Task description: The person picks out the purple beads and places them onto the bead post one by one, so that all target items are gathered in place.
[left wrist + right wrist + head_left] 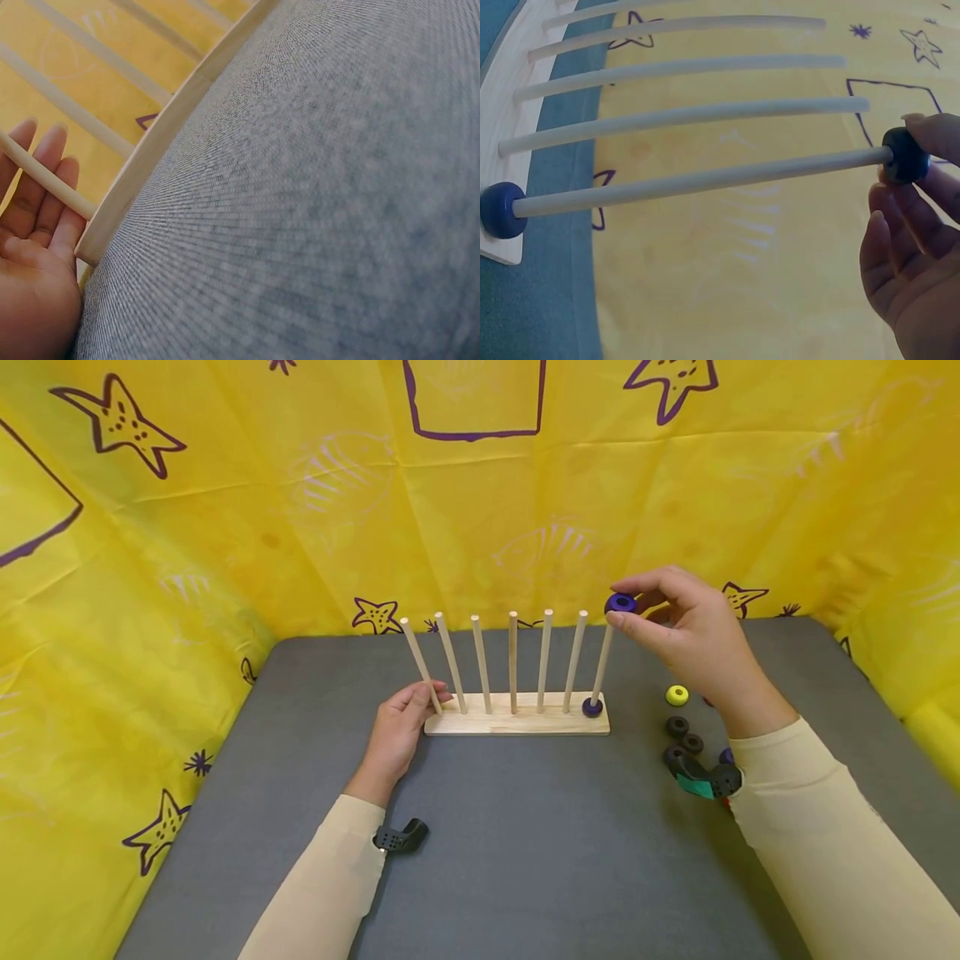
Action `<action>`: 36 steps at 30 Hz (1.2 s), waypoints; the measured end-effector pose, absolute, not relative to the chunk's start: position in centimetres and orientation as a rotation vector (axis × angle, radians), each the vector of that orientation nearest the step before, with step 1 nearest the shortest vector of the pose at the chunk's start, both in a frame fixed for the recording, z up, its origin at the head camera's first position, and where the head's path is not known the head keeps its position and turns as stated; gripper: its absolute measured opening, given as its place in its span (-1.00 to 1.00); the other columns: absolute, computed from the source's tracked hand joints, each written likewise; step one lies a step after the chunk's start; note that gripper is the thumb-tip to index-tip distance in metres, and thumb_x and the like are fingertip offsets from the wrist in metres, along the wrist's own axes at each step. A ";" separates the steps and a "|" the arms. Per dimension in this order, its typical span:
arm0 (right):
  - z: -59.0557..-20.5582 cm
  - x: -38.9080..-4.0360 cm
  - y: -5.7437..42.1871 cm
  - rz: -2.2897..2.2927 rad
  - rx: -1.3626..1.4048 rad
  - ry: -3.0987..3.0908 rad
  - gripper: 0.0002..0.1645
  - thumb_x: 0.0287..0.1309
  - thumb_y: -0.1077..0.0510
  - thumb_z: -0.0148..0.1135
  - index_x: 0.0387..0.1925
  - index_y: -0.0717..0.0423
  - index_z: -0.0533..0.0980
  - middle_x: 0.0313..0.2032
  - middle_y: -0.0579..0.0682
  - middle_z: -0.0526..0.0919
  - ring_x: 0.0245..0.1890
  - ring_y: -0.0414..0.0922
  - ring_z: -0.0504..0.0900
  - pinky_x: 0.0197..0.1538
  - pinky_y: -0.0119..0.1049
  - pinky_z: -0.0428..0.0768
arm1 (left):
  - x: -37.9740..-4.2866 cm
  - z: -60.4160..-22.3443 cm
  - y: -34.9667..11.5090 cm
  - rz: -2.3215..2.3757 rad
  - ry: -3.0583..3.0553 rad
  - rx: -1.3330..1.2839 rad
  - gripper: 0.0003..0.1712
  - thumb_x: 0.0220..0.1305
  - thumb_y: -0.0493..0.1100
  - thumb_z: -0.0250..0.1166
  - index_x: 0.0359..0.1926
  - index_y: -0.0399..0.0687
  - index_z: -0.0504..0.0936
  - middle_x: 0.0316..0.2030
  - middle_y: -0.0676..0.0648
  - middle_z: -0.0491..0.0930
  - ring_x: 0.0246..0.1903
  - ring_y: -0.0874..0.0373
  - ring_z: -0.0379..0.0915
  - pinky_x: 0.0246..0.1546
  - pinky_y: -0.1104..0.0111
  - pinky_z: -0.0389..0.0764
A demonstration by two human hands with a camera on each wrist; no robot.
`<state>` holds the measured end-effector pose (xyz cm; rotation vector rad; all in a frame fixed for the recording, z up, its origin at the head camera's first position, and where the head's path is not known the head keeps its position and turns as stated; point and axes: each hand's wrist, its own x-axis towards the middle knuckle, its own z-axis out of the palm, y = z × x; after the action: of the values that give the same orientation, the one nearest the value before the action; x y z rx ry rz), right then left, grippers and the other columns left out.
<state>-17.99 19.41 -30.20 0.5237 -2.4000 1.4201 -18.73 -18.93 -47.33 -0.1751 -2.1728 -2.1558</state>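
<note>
A wooden rack (517, 724) carries a row of several upright pegs. At the top of the rightmost peg (705, 180), my right hand (693, 622) pinches a dark purple ring (621, 602) between thumb and fingers. The peg's tip meets the ring's hole in the right wrist view. Around the foot of that same peg sits another purple ring (592, 707). My left hand (397, 731) rests at the rack's left end, its loosely extended fingers (46, 161) passing behind the leftmost peg (52, 180). The other pegs carry no rings.
Right of the rack, on the grey table (487, 843), lie a yellow ring (677, 695) and black rings (677, 727). More rings there are partly hidden by my right forearm. Yellow printed cloth (465, 527) hangs behind the table and along its sides.
</note>
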 end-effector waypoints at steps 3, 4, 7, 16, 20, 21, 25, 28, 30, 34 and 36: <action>-30.2 -18.0 19.4 1.430 0.511 -2.414 -0.62 0.41 0.25 0.51 0.21 0.13 0.71 0.00 0.02 0.67 -0.04 -0.10 0.58 -0.02 -0.48 0.60 | -18.7 -47.3 -18.9 -2.160 -2.170 -0.179 -0.45 0.71 0.05 0.21 0.20 -0.43 0.68 0.01 -0.31 0.76 0.15 -0.04 0.67 0.29 0.15 0.58; -30.2 -18.0 19.4 1.433 0.509 -2.420 -0.63 0.41 0.24 0.51 0.20 0.13 0.71 0.00 0.01 0.67 -0.04 -0.09 0.58 -0.01 -0.47 0.60 | -18.7 -47.3 -18.9 -2.162 -2.166 -0.179 -0.46 0.71 0.05 0.21 0.20 -0.42 0.69 0.01 -0.32 0.76 0.15 -0.04 0.67 0.29 0.15 0.58; -30.4 -18.2 19.4 1.439 0.510 -2.441 -0.65 0.43 0.22 0.50 0.19 0.13 0.70 0.03 0.01 0.68 -0.03 -0.09 0.59 0.01 -0.44 0.60 | -18.7 -47.4 -18.9 -2.168 -2.156 -0.174 -0.49 0.71 0.03 0.21 0.18 -0.40 0.70 0.01 -0.32 0.76 0.14 -0.03 0.68 0.28 0.17 0.59; -30.8 -18.3 19.5 1.416 0.476 -2.469 -0.69 0.46 0.14 0.49 0.15 0.10 0.70 0.09 0.00 0.70 -0.02 -0.13 0.60 0.02 -0.40 0.57 | -18.6 -47.3 -18.8 -2.185 -2.147 -0.156 -0.51 0.71 0.02 0.21 0.18 -0.38 0.71 0.01 -0.31 0.76 0.16 -0.03 0.67 0.27 0.19 0.59; -30.7 -18.3 19.6 1.429 0.475 -2.461 -0.69 0.47 0.12 0.48 0.15 0.11 0.71 0.08 -0.01 0.71 -0.02 -0.11 0.61 0.02 -0.40 0.57 | -18.6 -47.4 -18.8 -2.175 -2.152 -0.155 -0.51 0.71 0.02 0.21 0.18 -0.37 0.71 0.01 -0.30 0.77 0.16 -0.02 0.67 0.28 0.20 0.59; -30.6 -18.3 19.7 1.430 0.476 -2.462 -0.68 0.47 0.11 0.48 0.15 0.11 0.70 0.08 -0.02 0.71 -0.02 -0.11 0.61 0.02 -0.40 0.57 | -18.7 -47.4 -18.8 -2.175 -2.150 -0.160 -0.51 0.72 0.02 0.21 0.18 -0.38 0.71 0.01 -0.31 0.76 0.15 -0.02 0.67 0.27 0.19 0.59; -30.5 -18.1 20.0 1.420 0.474 -2.475 -0.65 0.48 0.06 0.48 0.17 0.09 0.70 0.07 -0.04 0.71 -0.01 -0.11 0.61 0.02 -0.41 0.58 | -18.7 -47.4 -18.8 -2.172 -2.144 -0.183 -0.50 0.72 0.01 0.20 0.17 -0.41 0.70 0.00 -0.32 0.75 0.12 -0.03 0.67 0.26 0.16 0.60; -30.5 -17.8 20.3 1.419 0.481 -2.473 -0.66 0.47 0.06 0.48 0.18 0.07 0.70 0.06 -0.04 0.72 -0.01 -0.11 0.62 0.01 -0.42 0.58 | -18.8 -47.4 -18.8 -2.167 -2.146 -0.188 -0.50 0.72 0.01 0.19 0.16 -0.42 0.70 -0.01 -0.32 0.75 0.11 -0.03 0.67 0.25 0.15 0.61; -30.6 -17.6 20.6 1.428 0.491 -2.460 -0.66 0.47 0.10 0.47 0.18 0.08 0.71 0.06 -0.03 0.73 -0.01 -0.11 0.63 0.01 -0.43 0.59 | -18.7 -47.4 -18.8 -2.159 -2.153 -0.186 -0.50 0.73 0.02 0.19 0.17 -0.41 0.71 -0.01 -0.31 0.75 0.11 -0.03 0.67 0.25 0.16 0.61; -31.1 -17.2 21.3 1.441 0.497 -2.449 -0.67 0.49 0.15 0.44 0.20 0.10 0.70 0.05 -0.03 0.73 -0.04 -0.09 0.65 -0.04 -0.44 0.60 | -18.7 -47.4 -18.9 -2.154 -2.161 -0.181 -0.50 0.72 0.01 0.19 0.17 -0.40 0.71 -0.01 -0.32 0.75 0.12 -0.03 0.67 0.26 0.16 0.60; -31.3 -17.1 21.8 1.448 0.486 -2.455 -0.67 0.50 0.15 0.43 0.22 0.08 0.69 0.04 -0.06 0.74 -0.07 -0.09 0.66 -0.06 -0.44 0.60 | -18.7 -47.3 -18.9 -2.155 -2.163 -0.180 -0.50 0.72 0.01 0.20 0.17 -0.41 0.71 0.00 -0.33 0.75 0.13 -0.04 0.67 0.26 0.16 0.60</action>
<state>-17.05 21.77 -31.33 0.4857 -2.4551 1.4484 -18.67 -18.85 -47.34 -0.1802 -2.1633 -2.1549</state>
